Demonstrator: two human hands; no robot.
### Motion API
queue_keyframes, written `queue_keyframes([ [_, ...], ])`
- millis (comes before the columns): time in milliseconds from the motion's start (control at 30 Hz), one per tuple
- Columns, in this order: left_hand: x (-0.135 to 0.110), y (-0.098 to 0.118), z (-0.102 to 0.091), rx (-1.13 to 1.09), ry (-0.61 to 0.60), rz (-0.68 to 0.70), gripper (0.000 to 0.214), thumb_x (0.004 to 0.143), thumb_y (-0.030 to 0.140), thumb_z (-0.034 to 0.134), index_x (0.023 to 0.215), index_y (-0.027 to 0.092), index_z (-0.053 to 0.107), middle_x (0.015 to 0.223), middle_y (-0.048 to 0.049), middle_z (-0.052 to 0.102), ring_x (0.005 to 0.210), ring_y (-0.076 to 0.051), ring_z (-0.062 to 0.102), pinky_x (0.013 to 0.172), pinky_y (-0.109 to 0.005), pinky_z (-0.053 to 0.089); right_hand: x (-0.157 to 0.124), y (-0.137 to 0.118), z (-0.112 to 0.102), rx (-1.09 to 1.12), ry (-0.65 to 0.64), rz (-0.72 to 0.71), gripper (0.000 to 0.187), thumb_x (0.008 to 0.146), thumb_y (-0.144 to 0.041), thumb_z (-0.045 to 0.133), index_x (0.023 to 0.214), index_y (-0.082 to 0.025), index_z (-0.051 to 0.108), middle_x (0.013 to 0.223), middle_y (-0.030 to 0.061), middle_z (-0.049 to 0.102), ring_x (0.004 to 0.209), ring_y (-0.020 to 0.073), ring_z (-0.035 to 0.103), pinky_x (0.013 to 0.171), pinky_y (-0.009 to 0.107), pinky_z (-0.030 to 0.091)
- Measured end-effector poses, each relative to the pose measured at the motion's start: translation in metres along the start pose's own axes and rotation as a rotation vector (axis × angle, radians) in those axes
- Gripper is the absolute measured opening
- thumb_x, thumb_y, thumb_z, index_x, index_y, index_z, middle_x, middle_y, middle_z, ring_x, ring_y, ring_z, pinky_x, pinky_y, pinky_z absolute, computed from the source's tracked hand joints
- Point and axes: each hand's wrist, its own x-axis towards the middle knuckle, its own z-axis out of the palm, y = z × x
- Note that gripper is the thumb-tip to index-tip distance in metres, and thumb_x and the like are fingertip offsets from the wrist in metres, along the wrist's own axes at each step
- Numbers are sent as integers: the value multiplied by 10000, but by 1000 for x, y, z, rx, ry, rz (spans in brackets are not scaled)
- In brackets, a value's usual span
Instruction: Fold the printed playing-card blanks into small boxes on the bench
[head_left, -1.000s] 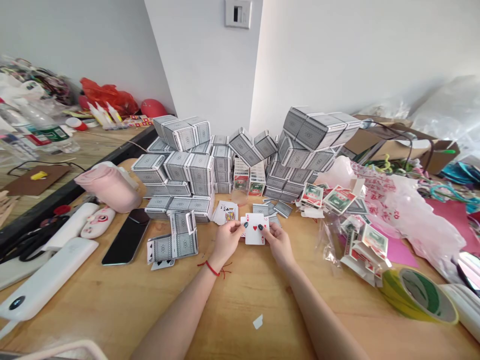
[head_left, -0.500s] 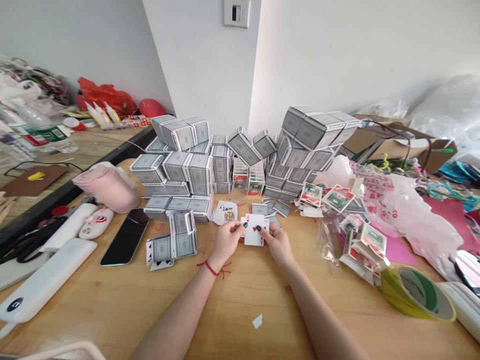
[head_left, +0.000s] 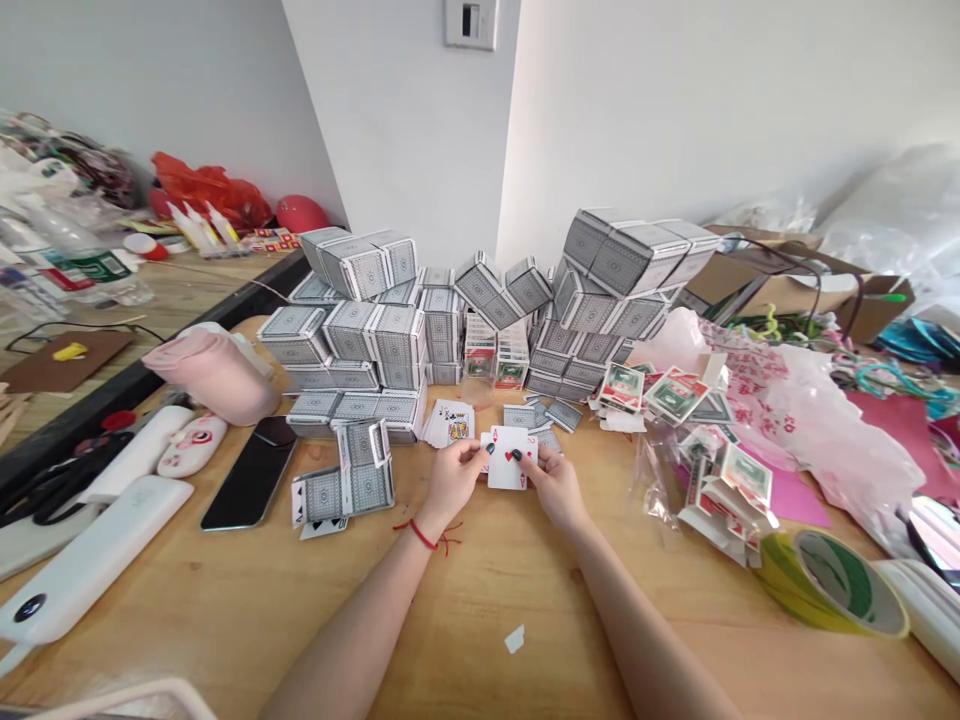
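Both hands hold overlapping playing cards upright just above the table, an ace of hearts showing in front. My left hand pinches the left edge, thumb on the face. My right hand pinches the right side, where a red 2 shows behind the ace. A loose pile of cards with a king on top lies beyond my left hand. Face-down cards lie behind my right hand. Nearer the left stands a folded-card piece with grey patterned backs. How many cards I hold cannot be made out.
Grey card-block stacks rise at left and right. On the right are opened card boxes, a yellow tape roll and plastic bags. A phone and white device lie left. A paper scrap lies in front.
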Motion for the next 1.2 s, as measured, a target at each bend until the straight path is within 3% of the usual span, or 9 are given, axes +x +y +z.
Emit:
queue_keyframes([
  [267, 1, 3, -2, 9, 4, -15, 219, 684, 351, 567, 684, 144, 639, 680, -28, 652, 632, -160, 591, 581, -256, 469, -1, 1, 0, 17, 18, -33, 388, 615, -442, 672, 894, -177, 629, 829, 65, 696, 716, 243, 645, 619, 343, 499],
  [433, 2, 8, -9, -247, -150, -152, 258, 710, 380, 533, 701, 147, 642, 711, -36, 664, 650, -182, 608, 606, -307, 495, 0, 2, -1, 27, 39, -21, 407, 603, -461, 675, 877, -163, 629, 778, 57, 697, 670, 229, 643, 602, 331, 493],
  [600, 2, 12, -15, -312, -294, -189, 268, 716, 373, 545, 808, 146, 654, 838, -63, 674, 755, -202, 617, 673, -330, 502, -1, 1, -2, 20, 47, -14, 432, 609, -470, 668, 900, -152, 629, 769, 60, 694, 644, 216, 633, 588, 318, 485],
  [1200, 3, 12, -16, -311, -280, -190, 282, 712, 367, 559, 851, 139, 653, 858, -66, 675, 785, -203, 616, 709, -334, 492, -1, 1, -3, -15, 45, -20, 389, 605, -480, 666, 811, -149, 654, 709, 54, 687, 608, 200, 610, 553, 295, 460],
])
